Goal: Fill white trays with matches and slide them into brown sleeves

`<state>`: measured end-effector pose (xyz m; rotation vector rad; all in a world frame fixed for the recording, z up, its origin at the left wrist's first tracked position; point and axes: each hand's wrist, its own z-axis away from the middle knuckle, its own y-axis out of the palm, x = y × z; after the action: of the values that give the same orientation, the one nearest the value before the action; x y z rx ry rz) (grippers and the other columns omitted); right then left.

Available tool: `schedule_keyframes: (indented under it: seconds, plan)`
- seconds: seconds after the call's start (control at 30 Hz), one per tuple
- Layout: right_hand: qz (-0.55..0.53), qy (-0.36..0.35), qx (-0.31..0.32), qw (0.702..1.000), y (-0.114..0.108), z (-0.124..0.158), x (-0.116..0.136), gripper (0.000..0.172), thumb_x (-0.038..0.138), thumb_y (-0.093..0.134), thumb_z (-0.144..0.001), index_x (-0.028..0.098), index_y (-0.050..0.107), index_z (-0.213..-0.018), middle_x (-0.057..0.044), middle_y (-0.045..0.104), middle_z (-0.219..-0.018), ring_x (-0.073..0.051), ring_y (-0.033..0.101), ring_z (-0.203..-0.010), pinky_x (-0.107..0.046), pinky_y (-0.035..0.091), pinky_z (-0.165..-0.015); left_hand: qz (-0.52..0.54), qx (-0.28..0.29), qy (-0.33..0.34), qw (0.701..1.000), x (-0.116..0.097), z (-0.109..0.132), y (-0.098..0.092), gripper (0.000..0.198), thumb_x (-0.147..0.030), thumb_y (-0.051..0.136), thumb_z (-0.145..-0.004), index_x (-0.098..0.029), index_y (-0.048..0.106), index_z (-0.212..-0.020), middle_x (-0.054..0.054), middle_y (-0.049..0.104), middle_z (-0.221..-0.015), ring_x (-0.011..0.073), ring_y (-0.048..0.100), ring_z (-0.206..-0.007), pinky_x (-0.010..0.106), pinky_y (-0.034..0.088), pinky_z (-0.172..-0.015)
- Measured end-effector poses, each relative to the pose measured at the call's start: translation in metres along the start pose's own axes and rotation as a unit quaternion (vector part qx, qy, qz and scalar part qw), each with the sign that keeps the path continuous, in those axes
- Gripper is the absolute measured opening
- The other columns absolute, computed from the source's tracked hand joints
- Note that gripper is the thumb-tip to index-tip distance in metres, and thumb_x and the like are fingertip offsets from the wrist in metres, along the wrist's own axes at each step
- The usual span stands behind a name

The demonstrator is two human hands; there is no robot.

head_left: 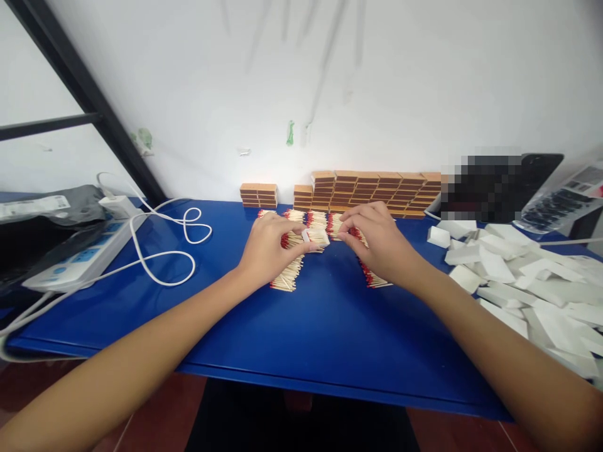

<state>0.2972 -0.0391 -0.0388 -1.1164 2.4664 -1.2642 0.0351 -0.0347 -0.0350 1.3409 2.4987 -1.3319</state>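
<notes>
Left hand (268, 248) grips white matchbox tray (315, 236); right hand (379, 242) seemingly pinches matches (372, 278).

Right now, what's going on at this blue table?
A person works with two bare hands over rows of red-tipped matches laid on a blue table. The left hand pinches a small white box in its fingers. The right hand reaches in beside it, fingers on the matches, grip unclear. Brown matchboxes are stacked against the wall, a heap of white boxes lies to the right, and a power strip sits at the left.
</notes>
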Motion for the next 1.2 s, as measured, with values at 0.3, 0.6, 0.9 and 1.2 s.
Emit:
schedule_keyframes:
  seconds: [0.3, 0.6, 0.9, 1.2]
  plan:
    - [-0.050, -0.031, 0.010, 0.998, 0.003, -0.001, 0.018, 0.008, 0.020, 0.059, -0.103, 0.025, 0.064, -0.099, -0.012, 0.071, -0.117, -0.031, 0.056, -0.115, -0.054, 0.048, -0.100, 0.027, -0.007, 0.041, 0.999, -0.002, 0.003, 0.006, 0.039, -0.047, 0.094, -0.075, -0.024, 0.083, -0.104, 0.004, 0.078, -0.088, 0.0235, 0.066, -0.089, 0.039, 0.052, -0.084]
    - [-0.060, -0.032, 0.022, 0.997, 0.000, -0.001, 0.020, 0.009, 0.023, 0.060, -0.103, 0.025, 0.066, -0.097, -0.011, 0.071, -0.117, -0.031, 0.057, -0.114, -0.056, 0.047, -0.100, 0.043, 0.005, 0.058, 0.997, -0.009, 0.005, 0.005, 0.037, -0.045, 0.094, -0.076, -0.025, 0.083, -0.105, 0.004, 0.079, -0.094, 0.0243, 0.068, -0.099, 0.043, 0.052, -0.094]
    - [-0.039, -0.022, -0.036, 0.998, -0.005, -0.004, 0.015, 0.011, 0.027, 0.061, -0.102, 0.025, 0.071, -0.098, -0.010, 0.074, -0.106, -0.032, 0.059, -0.107, -0.054, 0.047, -0.096, 0.010, -0.003, 0.021, 1.000, -0.006, 0.003, 0.003, 0.036, -0.047, 0.092, -0.079, -0.025, 0.083, -0.105, 0.004, 0.080, -0.095, 0.0241, 0.067, -0.098, 0.040, 0.052, -0.091]
    - [0.065, 0.030, 0.078, 0.994, 0.009, 0.008, -0.031, 0.014, 0.028, 0.064, -0.096, 0.022, 0.076, -0.091, -0.014, 0.071, -0.104, -0.034, 0.055, -0.103, -0.053, 0.047, -0.094, -0.012, -0.005, -0.020, 1.000, -0.004, 0.001, 0.000, 0.037, -0.049, 0.091, -0.081, -0.022, 0.083, -0.105, 0.005, 0.081, -0.095, 0.0254, 0.068, -0.097, 0.040, 0.052, -0.089]
